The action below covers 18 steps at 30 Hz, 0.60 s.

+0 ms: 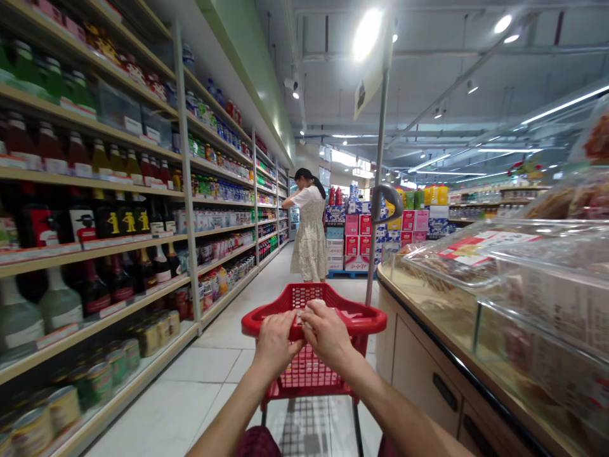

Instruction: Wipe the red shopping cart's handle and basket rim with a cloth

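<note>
A red plastic shopping cart (366, 317) stands in the aisle right in front of me. My left hand (275, 343) and my right hand (327, 333) are side by side, both closed over the near rim of its basket at the middle. Through the mesh wall the basket's inside shows nothing I can make out.
Shelves (95, 247) of bottles, jars and tins line the left side. A glass-topped food counter (499, 298) runs along the right, with a metal pole (378, 190) at its corner. A person in a light dress (309, 228) stands ahead in the aisle, before stacked red boxes (364, 235).
</note>
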Each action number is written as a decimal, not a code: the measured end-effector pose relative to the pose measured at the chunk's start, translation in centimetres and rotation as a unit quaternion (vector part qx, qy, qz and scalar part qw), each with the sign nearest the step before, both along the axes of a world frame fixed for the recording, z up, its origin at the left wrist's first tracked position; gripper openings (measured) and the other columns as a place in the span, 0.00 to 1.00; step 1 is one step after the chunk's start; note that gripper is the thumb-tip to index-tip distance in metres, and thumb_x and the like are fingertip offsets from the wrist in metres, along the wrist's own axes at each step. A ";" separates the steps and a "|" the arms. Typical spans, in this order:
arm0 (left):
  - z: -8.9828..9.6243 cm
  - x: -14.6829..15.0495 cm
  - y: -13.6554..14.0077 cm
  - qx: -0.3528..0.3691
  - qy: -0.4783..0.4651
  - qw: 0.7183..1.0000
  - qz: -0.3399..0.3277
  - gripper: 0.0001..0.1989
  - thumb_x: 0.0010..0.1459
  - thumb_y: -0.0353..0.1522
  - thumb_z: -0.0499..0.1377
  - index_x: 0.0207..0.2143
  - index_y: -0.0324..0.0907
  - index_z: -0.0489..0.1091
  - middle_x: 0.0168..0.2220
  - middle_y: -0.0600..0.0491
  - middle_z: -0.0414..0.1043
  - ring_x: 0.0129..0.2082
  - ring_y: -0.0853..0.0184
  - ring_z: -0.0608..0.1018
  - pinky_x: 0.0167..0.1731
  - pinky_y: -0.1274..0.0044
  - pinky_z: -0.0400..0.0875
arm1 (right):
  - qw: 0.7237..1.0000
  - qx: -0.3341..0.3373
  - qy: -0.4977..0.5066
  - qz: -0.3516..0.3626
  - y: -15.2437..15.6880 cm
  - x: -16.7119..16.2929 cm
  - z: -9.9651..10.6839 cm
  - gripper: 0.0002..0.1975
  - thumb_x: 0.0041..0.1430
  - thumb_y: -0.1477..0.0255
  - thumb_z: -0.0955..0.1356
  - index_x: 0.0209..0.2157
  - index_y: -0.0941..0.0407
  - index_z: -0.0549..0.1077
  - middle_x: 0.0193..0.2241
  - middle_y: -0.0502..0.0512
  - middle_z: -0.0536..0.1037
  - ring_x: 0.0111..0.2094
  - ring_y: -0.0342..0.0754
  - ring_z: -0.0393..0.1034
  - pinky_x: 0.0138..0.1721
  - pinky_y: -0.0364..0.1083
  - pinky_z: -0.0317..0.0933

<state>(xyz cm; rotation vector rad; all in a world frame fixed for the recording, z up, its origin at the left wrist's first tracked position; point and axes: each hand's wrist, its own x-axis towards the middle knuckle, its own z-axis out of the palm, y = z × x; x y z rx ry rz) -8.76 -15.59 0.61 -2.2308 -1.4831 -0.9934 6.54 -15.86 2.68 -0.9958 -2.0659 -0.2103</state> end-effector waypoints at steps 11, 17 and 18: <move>0.2 0.1 -0.2 -0.001 0.003 1.000 0.018 0.24 0.45 0.35 0.58 0.46 0.39 0.63 0.44 0.46 0.70 0.43 0.58 0.70 0.45 0.65 0.60 | 0.998 -0.023 0.053 -0.007 0.0 0.9 -0.2 0.06 0.51 0.70 0.65 0.30 0.55 0.73 0.46 0.55 0.69 0.47 0.48 0.63 0.47 0.45 0.58; 0.1 -0.4 -0.2 -0.003 0.009 1.000 0.008 0.24 0.45 0.36 0.58 0.46 0.40 0.63 0.44 0.46 0.69 0.43 0.58 0.70 0.45 0.65 0.60 | 0.998 -0.008 -0.004 -0.062 0.1 3.5 -0.9 0.14 0.57 0.72 0.60 0.44 0.50 0.69 0.49 0.54 0.67 0.50 0.49 0.60 0.51 0.54 0.51; 0.1 -0.4 -0.3 -0.003 0.008 1.000 0.010 0.24 0.45 0.36 0.58 0.46 0.39 0.63 0.44 0.46 0.69 0.43 0.57 0.70 0.45 0.64 0.60 | 0.996 -0.015 -0.002 -0.091 0.1 4.8 -1.0 0.14 0.57 0.73 0.60 0.43 0.50 0.69 0.49 0.55 0.67 0.50 0.51 0.60 0.51 0.56 0.50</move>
